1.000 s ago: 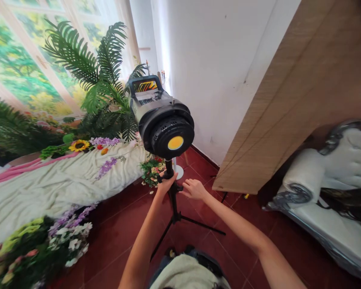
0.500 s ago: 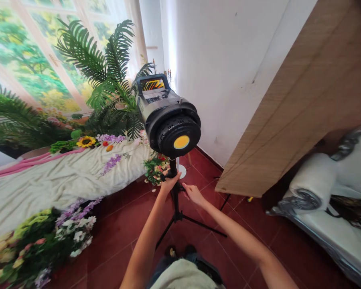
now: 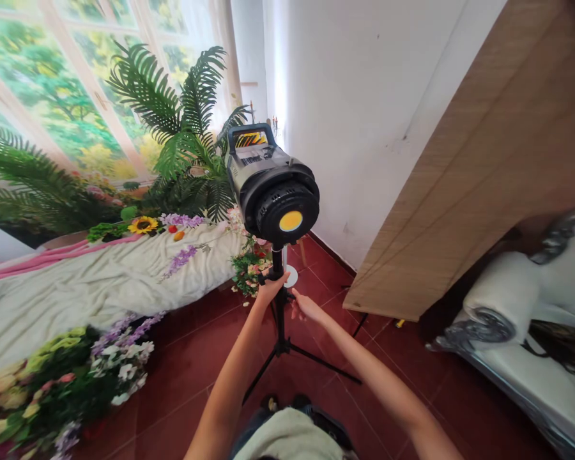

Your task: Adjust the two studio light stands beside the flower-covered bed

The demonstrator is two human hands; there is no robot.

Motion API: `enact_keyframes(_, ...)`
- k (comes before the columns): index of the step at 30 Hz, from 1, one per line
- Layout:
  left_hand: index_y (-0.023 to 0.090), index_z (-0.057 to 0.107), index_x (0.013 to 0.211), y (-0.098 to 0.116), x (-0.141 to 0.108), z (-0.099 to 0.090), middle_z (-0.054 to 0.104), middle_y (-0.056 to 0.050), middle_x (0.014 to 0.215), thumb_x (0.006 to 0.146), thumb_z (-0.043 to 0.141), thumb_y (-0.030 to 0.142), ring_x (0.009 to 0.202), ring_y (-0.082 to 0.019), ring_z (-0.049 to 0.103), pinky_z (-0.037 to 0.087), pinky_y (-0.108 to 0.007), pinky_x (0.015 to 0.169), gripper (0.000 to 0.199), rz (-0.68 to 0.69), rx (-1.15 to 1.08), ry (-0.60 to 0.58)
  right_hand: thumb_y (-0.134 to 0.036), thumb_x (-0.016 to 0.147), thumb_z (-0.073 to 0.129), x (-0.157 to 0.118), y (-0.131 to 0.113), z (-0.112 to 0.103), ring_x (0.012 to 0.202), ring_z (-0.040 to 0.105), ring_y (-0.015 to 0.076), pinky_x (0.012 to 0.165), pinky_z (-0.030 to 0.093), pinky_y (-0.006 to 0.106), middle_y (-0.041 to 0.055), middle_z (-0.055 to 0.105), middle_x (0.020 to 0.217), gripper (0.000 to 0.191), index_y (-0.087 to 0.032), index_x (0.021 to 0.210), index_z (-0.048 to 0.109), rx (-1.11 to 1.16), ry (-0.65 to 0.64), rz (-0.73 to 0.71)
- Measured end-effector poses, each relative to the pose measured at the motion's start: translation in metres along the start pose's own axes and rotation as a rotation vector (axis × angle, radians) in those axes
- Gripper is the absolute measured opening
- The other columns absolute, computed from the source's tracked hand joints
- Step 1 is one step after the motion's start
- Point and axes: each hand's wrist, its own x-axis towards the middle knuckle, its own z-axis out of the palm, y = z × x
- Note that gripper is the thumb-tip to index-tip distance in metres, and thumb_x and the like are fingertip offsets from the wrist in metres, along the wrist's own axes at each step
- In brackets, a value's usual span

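Observation:
A black studio light (image 3: 274, 185) with a round yellow front and a top handle sits on a black light stand (image 3: 280, 326), whose legs spread on the floor. My left hand (image 3: 271, 289) is wrapped round the stand's pole just under the light, near a black clamp. Lower on the right side of the pole, my right hand (image 3: 306, 308) has its thumb and forefinger closed on a small black knob (image 3: 290, 296). Part of that knob is hidden by the fingers.
A cream-draped bench (image 3: 124, 275) with flowers stands left, a palm plant (image 3: 186, 128) behind it. A wooden panel (image 3: 441, 191) leans at right beside a white sofa (image 3: 503, 294). One stand leg (image 3: 326, 365) reaches right over the red tiles. A white disc (image 3: 291, 276) lies behind the pole.
The light sits slightly further right and a bit smaller in view, with its top lower. My view has shifted a little. Both hands stay at the pole, the right fingers slightly changed in pose.

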Motion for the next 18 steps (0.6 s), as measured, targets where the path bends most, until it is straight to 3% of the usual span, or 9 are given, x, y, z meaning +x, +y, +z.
enact_keyframes(5,0.017,0.054,0.055,0.001,-0.001,-0.003,0.058,-0.002,0.057,0.067,0.064,0.037,0.057,-0.014,0.056,0.046,-0.026,0.062,0.025,0.034,0.001,-0.066,-0.066,0.085,0.021,-0.025,-0.004,0.002,0.065,0.06,0.0161,0.057,0.038,0.025,0.004,0.065,0.078,0.053,-0.02,0.09,0.046,-0.583,0.285,-0.234)
enact_keyframes(8,0.017,0.056,0.058,-0.001,-0.002,-0.004,0.059,-0.002,0.058,0.068,0.063,0.038,0.058,-0.014,0.057,0.046,-0.026,0.064,0.024,0.052,-0.018,-0.098,-0.065,0.085,0.025,-0.04,-0.008,0.002,0.084,0.06,0.0214,0.066,0.04,0.028,0.0089,0.062,0.095,0.052,-0.019,0.098,0.047,-0.89,0.394,-0.411)
enact_keyframes(12,0.017,0.056,0.059,-0.006,-0.001,-0.002,0.057,-0.001,0.056,0.07,0.062,0.04,0.057,-0.013,0.056,0.046,-0.026,0.063,0.026,0.068,-0.025,-0.102,-0.06,0.087,0.03,-0.044,-0.014,-0.005,0.094,0.057,0.0237,0.069,0.041,0.029,0.012,0.06,0.099,0.049,-0.017,0.1,0.05,-1.128,0.335,-0.571)
enact_keyframes(18,0.017,0.055,0.056,-0.006,-0.002,0.003,0.057,-0.002,0.057,0.069,0.061,0.044,0.06,-0.014,0.057,0.047,-0.027,0.066,0.031,0.004,0.02,-0.08,-0.043,0.095,0.024,-0.032,-0.023,-0.025,0.09,0.057,0.021,0.069,0.042,0.027,0.0122,0.061,0.093,0.041,-0.016,0.096,0.055,-1.28,0.236,-0.746)
